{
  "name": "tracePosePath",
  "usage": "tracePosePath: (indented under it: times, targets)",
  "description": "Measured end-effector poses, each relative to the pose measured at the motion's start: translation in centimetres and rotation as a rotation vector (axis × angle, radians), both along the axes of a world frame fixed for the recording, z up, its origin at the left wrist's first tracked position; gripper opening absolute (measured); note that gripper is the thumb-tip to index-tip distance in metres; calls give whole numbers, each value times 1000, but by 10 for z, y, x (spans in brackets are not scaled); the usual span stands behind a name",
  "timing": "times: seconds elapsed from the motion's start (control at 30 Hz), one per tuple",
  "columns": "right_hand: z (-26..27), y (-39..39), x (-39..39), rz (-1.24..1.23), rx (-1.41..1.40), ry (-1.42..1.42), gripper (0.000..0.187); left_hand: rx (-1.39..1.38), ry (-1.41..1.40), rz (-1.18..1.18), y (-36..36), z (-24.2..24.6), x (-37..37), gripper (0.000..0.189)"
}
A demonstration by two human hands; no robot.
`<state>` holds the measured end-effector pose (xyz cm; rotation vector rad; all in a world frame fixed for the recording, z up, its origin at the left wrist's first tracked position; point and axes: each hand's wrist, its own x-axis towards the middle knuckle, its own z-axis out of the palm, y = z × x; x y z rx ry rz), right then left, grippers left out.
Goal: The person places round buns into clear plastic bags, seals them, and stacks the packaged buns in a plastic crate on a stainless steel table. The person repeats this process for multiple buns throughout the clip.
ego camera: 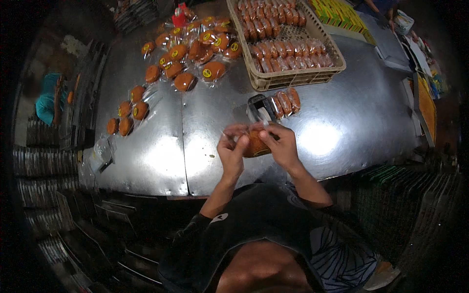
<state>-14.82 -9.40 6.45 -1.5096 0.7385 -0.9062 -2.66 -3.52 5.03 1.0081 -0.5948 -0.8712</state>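
My left hand (234, 146) and my right hand (281, 144) hold a brown baked bun in a clear plastic wrapper (256, 145) between them, low over the metal table. The fingers of both hands pinch the film at the bun's far edge. Just beyond the hands stands a black tape dispenser (261, 107). Several wrapped buns (286, 102) stand on edge in a row at its right. Behind them, a beige plastic crate (296, 77) holds rows of wrapped buns. Many more wrapped buns with yellow round stickers (178, 52) lie loosely at the back left.
The metal table (157, 161) has a seam left of my hands. A plastic bag (100, 154) lies at its left edge. Yellow-green packages (339, 16) are stacked behind the crate. Part of another person (372, 5) shows at the back right. Stacked trays (403, 205) stand at the lower right.
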Motion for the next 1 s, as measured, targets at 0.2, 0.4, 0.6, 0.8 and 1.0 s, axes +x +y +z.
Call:
tracePosePath:
  times: [0.2, 0.4, 0.6, 0.8, 1.0]
  targets:
    - [-6, 16, -16, 58, 244, -469, 31, -59, -426, -83, 26, 17, -16, 31]
    - [5, 10, -28, 351, 334, -139, 37, -37, -453, -261, 34, 22, -12, 27]
    - [15, 27, -25, 155, -92, -63, 23, -97, -46, -45, 40, 8, -20, 20]
    - [17, 37, -24, 73, 35, -206, 22, 130, 132, -378, 35, 17, 0, 23]
    - [13, 37, -25, -16, 163, -147, 25, 64, 73, -292, 24, 33, 10, 30]
